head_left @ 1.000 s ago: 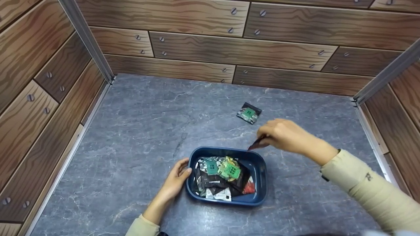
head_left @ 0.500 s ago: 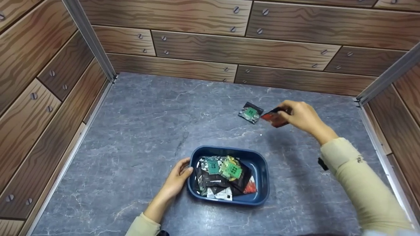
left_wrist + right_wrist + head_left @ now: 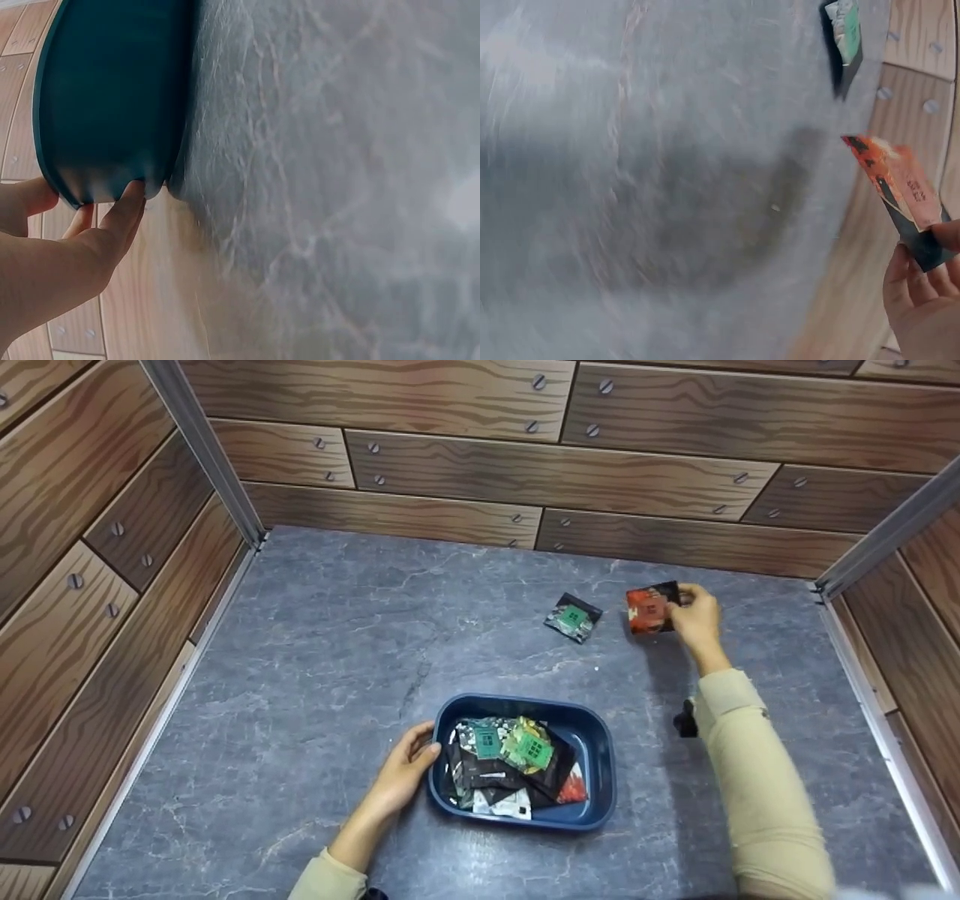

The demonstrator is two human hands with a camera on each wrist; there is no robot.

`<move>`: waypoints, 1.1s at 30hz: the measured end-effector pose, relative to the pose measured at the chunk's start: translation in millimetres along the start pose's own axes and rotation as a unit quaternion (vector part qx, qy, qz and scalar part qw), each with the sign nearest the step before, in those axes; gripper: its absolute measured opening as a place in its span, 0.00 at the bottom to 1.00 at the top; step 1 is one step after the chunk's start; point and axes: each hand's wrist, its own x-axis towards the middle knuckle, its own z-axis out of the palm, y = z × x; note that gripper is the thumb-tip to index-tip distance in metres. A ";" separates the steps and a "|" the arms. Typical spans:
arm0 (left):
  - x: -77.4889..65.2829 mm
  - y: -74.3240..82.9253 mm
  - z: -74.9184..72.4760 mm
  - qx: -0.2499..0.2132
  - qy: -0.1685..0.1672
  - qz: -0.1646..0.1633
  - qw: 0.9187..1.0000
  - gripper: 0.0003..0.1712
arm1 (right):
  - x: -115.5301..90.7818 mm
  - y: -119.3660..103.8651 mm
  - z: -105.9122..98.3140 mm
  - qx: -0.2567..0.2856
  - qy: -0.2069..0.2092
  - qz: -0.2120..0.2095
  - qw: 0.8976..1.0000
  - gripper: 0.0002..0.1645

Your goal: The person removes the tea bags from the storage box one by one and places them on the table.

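Observation:
My right hand (image 3: 697,619) pinches a red-and-black sachet (image 3: 646,610) by its dark edge, held up over the grey surface toward the back. In the right wrist view the sachet (image 3: 907,187) tilts away from the fingertips, its orange printed face showing. To its left lies a black sachet with a green label (image 3: 572,617). My left hand (image 3: 405,769) holds the left end of a blue plastic bin (image 3: 600,780), thumb at the rim and fingers against the outer wall (image 3: 105,112). Inside the bin is a pile of sachets (image 3: 491,772), the top ones with green labels.
Wood-patterned walls (image 3: 450,457) enclose the back and both sides, joined by grey metal posts (image 3: 202,450) in the corners. The grey marbled surface (image 3: 330,637) runs beneath everything. A small white speck (image 3: 596,668) lies behind the bin.
My right hand has moved from the bin's back edge up and to the right, carrying the red-and-black sachet, whose printed face now shows. The left hand and the bin stay in place.

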 end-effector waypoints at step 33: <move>0.6 -0.5 -0.2 0.007 0.000 0.006 1.000 0.27 | -2.0 47.8 30.4 -0.053 0.006 0.116 0.992 0.33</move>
